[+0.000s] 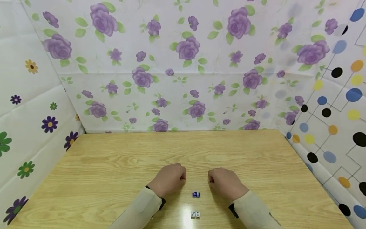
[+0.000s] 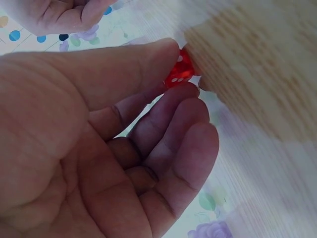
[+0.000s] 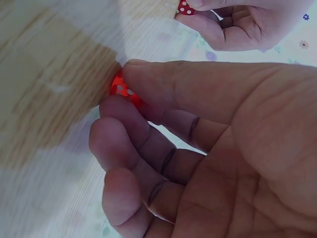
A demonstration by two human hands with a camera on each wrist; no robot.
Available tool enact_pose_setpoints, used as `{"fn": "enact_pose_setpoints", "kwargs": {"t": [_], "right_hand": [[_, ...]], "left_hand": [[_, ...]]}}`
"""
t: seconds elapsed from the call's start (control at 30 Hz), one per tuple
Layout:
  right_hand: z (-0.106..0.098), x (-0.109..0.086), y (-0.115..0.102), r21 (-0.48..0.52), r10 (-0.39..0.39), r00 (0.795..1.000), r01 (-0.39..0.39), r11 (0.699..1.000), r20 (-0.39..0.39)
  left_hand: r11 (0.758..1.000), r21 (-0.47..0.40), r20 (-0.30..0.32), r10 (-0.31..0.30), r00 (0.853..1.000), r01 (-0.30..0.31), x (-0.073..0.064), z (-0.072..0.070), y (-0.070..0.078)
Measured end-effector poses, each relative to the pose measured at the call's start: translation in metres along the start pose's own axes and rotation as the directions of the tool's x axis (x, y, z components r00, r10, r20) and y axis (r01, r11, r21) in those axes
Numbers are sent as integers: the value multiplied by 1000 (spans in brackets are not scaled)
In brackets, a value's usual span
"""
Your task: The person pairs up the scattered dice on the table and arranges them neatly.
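Note:
My left hand (image 1: 168, 180) is low over the wooden table, pinching a red die (image 2: 181, 69) with white pips between thumb and fingertips. Opposite it, my right hand (image 1: 227, 183) pinches another red die (image 3: 120, 87); its thumb covers part of the cube. In the head view both red dice are hidden by the hands. Between the two wrists, nearer my body, a pair of blue dice (image 1: 195, 194) sits side by side. Closer still stand two white dice (image 1: 195, 214) with dark pips, also side by side.
The wooden table (image 1: 120, 152) runs back to a white cloth (image 1: 177, 86) with purple roses. A cloth with coloured flowers (image 1: 37, 127) hangs at the left, and one with coloured dots (image 1: 343, 127) at the right.

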State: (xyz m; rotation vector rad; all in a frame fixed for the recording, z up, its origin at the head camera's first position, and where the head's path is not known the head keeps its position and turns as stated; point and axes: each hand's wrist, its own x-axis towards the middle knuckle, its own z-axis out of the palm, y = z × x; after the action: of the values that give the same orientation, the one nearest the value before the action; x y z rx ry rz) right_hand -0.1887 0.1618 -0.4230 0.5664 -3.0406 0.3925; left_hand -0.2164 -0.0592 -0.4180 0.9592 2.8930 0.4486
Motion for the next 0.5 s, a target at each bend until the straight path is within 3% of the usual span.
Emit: {"fn": "enact_pose_setpoints", "kwargs": {"t": [0.33,0.5], "right_hand": [[-2,2,-2,49,28,998,-31,998,58],[-1,6,-4,32,26,998,-28,999,61]], "left_hand": [[998,47,-26,48,999,-46,2,2,6],[1000,11,3,26,1000,-26,1,2,6]]}}
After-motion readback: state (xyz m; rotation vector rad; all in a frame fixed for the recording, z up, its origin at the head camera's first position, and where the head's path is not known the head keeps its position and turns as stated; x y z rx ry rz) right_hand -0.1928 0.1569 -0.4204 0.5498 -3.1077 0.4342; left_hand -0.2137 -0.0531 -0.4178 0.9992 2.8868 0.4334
